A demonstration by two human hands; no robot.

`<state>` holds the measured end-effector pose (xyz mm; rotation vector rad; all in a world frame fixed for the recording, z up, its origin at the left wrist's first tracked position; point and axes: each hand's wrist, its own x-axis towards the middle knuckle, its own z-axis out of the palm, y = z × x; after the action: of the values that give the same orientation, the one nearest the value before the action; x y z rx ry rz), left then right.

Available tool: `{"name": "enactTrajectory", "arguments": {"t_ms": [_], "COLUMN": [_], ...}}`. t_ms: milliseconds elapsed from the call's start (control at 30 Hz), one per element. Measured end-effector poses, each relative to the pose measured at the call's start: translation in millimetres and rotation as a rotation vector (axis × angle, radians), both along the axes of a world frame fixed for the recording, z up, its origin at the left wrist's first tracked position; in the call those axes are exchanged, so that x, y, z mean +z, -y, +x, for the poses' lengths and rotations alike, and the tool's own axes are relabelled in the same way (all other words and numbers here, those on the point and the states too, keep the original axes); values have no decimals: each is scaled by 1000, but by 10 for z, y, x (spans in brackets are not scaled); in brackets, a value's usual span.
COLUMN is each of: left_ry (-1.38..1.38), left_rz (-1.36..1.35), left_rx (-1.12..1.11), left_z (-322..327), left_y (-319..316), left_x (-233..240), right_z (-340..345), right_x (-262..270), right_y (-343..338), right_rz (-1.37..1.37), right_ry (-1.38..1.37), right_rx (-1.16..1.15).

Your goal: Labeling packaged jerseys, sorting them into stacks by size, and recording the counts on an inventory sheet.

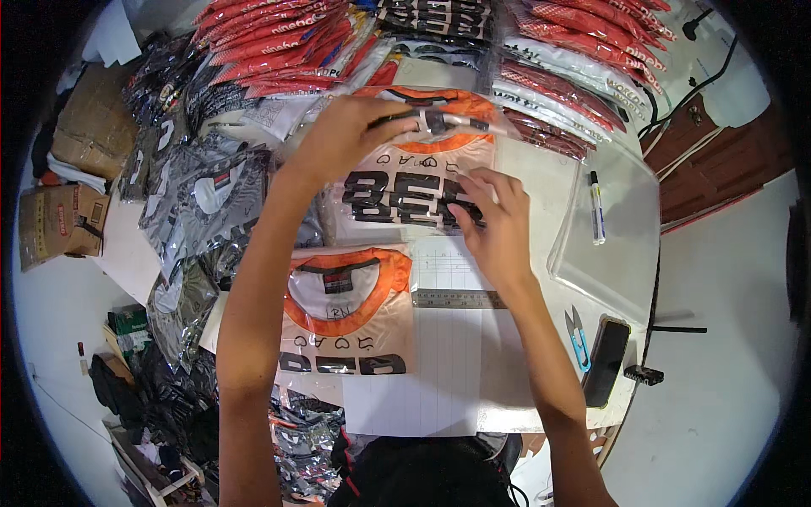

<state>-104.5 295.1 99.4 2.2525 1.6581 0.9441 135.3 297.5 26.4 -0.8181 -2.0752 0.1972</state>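
Note:
My left hand pinches the upper edge of a folded orange and pale jersey in a clear plastic bag, above a small pile of like jerseys. My right hand is at the right side of the same pile, fingers bent and parted; whether its fingertips grip the plastic cannot be told. Nearer to me, a second bagged orange-collared jersey lies flat, partly behind my left forearm. A steel ruler lies across ruled paper sheets, with its right end reaching my right wrist.
Stacks of bagged red garments and more red and white ones stand at the back. Bagged grey garments are heaped at left. On the right lie a marker, clear plastic bags, thread snips and a phone.

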Motion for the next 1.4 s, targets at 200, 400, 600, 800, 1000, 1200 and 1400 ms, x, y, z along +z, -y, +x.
{"name": "enactTrajectory", "arguments": {"t_ms": [200, 400, 600, 800, 1000, 1200, 1400], "left_ry": [-396, -256, -295, -400, -350, -509, -392], "left_rz": [273, 100, 65, 75, 9, 147, 74], "left_rx": [-39, -27, -80, -27, -38, -20, -54], "left_z": [142, 78, 96, 157, 148, 236, 131], "left_y": [255, 148, 215, 301, 259, 381, 275], "left_x": [-398, -257, -301, -386, -365, -421, -404], "right_z": [-73, -80, -99, -162, -69, -92, -31], "right_x": [-126, -113, -260, -205, -476, -331, -514], "right_y": [-207, 113, -4, 78, 103, 70, 205], "right_rz": [-94, 181, 116, 129, 106, 110, 165], "right_ry": [40, -18, 166, 59, 161, 207, 129], "right_rx": [25, 102, 37, 18, 77, 8, 84]}}
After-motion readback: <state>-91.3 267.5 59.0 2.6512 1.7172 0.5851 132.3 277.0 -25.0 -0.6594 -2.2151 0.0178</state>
